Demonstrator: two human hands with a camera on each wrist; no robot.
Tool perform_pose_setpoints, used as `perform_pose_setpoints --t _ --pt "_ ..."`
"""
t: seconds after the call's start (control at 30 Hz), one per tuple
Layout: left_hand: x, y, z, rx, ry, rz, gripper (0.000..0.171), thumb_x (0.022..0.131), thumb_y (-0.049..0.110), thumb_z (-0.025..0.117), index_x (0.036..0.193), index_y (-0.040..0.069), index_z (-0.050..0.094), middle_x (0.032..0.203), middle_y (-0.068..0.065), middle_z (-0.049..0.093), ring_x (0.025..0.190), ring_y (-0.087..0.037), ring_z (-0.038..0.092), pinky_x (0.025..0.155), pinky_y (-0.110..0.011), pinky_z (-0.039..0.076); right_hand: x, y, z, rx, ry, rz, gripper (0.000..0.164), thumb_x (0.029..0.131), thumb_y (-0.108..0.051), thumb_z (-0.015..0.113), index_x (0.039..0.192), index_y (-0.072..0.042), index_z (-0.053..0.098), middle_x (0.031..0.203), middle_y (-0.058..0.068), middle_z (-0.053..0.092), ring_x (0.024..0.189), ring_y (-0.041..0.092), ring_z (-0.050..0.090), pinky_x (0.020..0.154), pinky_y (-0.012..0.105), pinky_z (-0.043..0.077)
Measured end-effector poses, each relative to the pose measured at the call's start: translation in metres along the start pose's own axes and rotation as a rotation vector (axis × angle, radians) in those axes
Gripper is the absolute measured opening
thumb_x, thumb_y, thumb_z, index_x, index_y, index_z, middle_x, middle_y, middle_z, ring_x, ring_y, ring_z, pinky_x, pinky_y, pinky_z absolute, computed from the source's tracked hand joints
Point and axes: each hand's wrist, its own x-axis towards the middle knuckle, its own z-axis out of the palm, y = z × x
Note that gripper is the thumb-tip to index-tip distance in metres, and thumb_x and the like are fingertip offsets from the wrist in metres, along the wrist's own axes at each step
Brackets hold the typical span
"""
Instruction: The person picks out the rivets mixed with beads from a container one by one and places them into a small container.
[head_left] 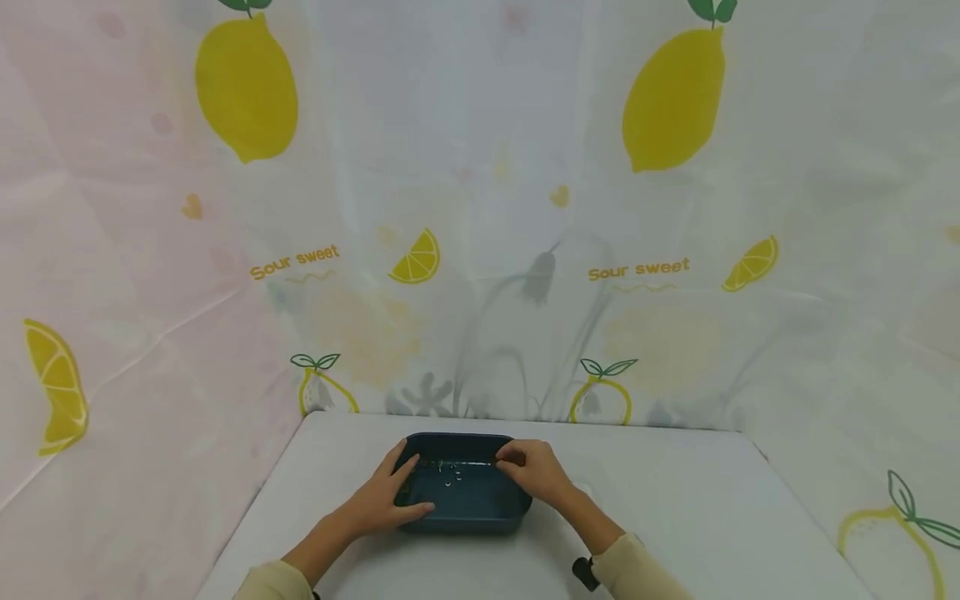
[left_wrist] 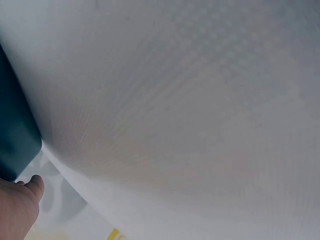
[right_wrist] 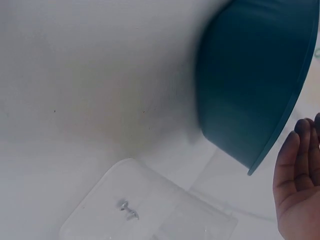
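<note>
A dark blue-teal rectangular basin [head_left: 465, 523] stands on the white table, with several tiny shiny bits [head_left: 450, 478] showing inside it. My left hand [head_left: 378, 497] lies over its left end, thumb and fingers spread apart across the rim. At the far right side of the basin is my right hand [head_left: 538, 472], its fingers bent and the tips close together over the inside. Anything between those tips is too small to make out. In the right wrist view the fingers [right_wrist: 286, 162] of that hand reach up just beyond the basin's rim.
A clear plastic container [right_wrist: 100, 215] with a small shiny metal piece [right_wrist: 128, 209] sits on the table to the right of the basin. Behind the table [head_left: 660, 500] hangs a lemon-printed curtain [head_left: 480, 167], which also rises along both sides.
</note>
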Motion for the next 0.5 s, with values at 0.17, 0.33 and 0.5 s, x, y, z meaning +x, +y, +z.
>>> perform_pose_setpoints --t 0.17,0.33,0.5 --pt "-0.006 0.0 0.002 -0.001 -0.011 -0.002 0.097 0.082 0.065 0.067 0.152 0.004 0.038 0.164 -0.022 0.012 0.146 -0.045 0.026 0.108 -0.061 0.036 -0.008 0.004 0.002 0.026 -0.021 0.016 0.008 0.088 -0.008 0.073 0.094 -0.004 0.076 0.087 0.001 0.075 0.076 0.005 0.067 0.067 0.021 0.054" --pt "-0.006 0.0 0.003 -0.003 -0.016 0.002 0.097 0.083 0.066 0.066 0.152 0.004 0.037 0.164 -0.022 0.011 0.147 -0.044 0.026 0.108 -0.061 0.037 -0.013 0.006 0.001 0.015 -0.02 0.011 0.006 0.089 -0.008 0.073 0.093 -0.005 0.075 0.087 0.001 0.075 0.076 0.004 0.067 0.067 0.021 0.055" --pt "0.0 0.0 0.001 -0.001 0.012 0.011 0.097 0.082 0.066 0.066 0.151 0.004 0.039 0.164 -0.021 0.013 0.147 -0.044 0.026 0.108 -0.06 0.037 -0.008 0.007 -0.005 0.0 0.0 0.0 0.005 0.088 -0.008 0.073 0.092 -0.006 0.075 0.086 0.001 0.075 0.077 0.007 0.068 0.069 0.021 0.055"
